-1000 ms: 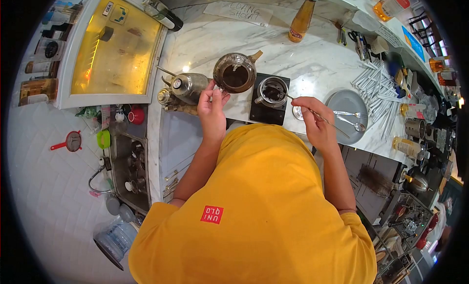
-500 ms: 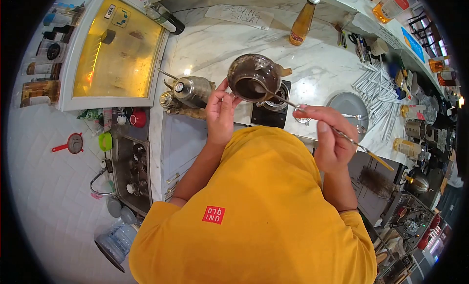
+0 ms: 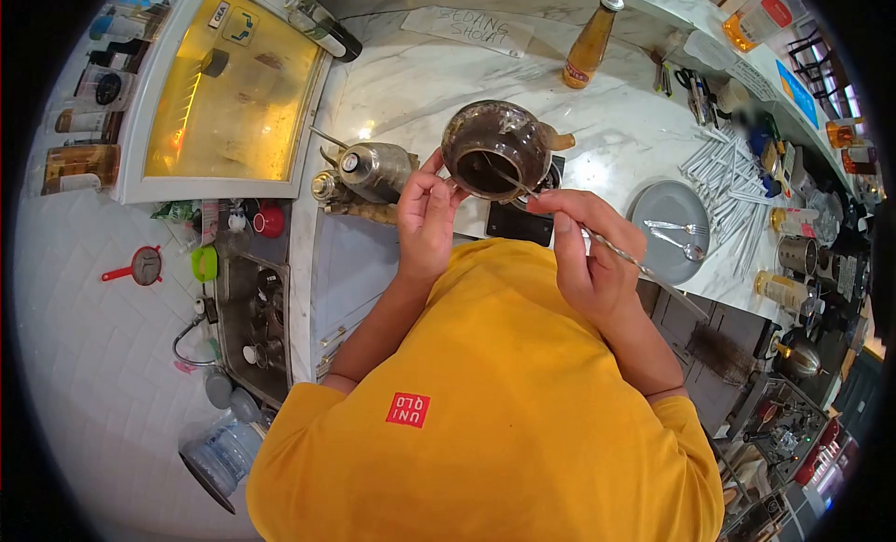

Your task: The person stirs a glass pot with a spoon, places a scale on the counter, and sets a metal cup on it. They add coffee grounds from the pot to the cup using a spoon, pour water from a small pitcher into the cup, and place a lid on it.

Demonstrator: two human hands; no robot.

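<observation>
A dark round teapot (image 3: pixel 495 136) is tipped so its open mouth faces me, its short spout pointing right. My left hand (image 3: pixel 428 223) grips its left side with the fingers partly behind it. In my right hand (image 3: pixel 597 253) is a long twisted metal spoon (image 3: pixel 644 268), whose far end goes into the teapot's opening; what is inside is too dark to make out. Behind and below the teapot, a black scale or stand (image 3: pixel 519 226) shows in part on the marble counter (image 3: pixel 411 80).
Metal kettles (image 3: pixel 378 169) stand left of my left hand. A grey plate (image 3: pixel 663 204) with fork and spoon lies right, beside many wrapped straws (image 3: pixel 733 183). An amber bottle (image 3: pixel 590 48) stands at the back. A sink (image 3: pixel 245 309) is at the left.
My right hand has moved left towards the teapot, and the spoon reaches deeper into the opening. The teapot has shifted slightly right in my left hand.
</observation>
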